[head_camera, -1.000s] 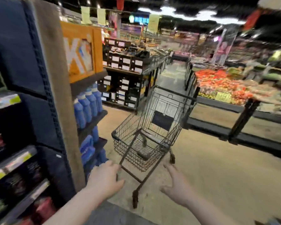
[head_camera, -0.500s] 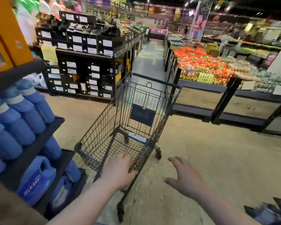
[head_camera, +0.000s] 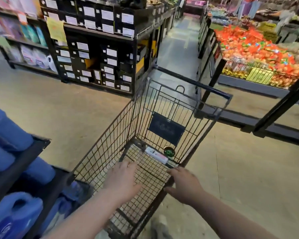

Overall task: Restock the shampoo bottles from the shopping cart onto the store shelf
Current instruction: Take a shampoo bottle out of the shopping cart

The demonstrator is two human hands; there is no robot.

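Rust-brown wire mesh lies under both hands. The left hand (head_camera: 123, 180) hangs over the basket of the shopping cart (head_camera: 107, 144) with fingers spread and loose, gripping nothing. The right hand (head_camera: 185, 185) is over the basket's right rim, fingers likewise straight and empty; whether it touches the wire I cannot tell.

Beyond the fingertips, at the far end of the basket floor, one shampoo bottle (head_camera: 156, 155) lies on its side against the end panel. It has a pale, slim body with a pinkish patch on the label, and a dark green round cap (head_camera: 168, 151) at its right end. Above it a dark plaque (head_camera: 166, 130) hangs on the panel, and the blue handle bar (head_camera: 193, 83) crosses the far top.

At the left, close beside the cart, a dark store shelf (head_camera: 19, 165) carries blue jugs (head_camera: 16, 216). The floor (head_camera: 59, 109) is tan and smooth. Farther off stand black racks of boxes (head_camera: 100, 49) with white labels, and on the right a bin of orange-red packets (head_camera: 257, 52).
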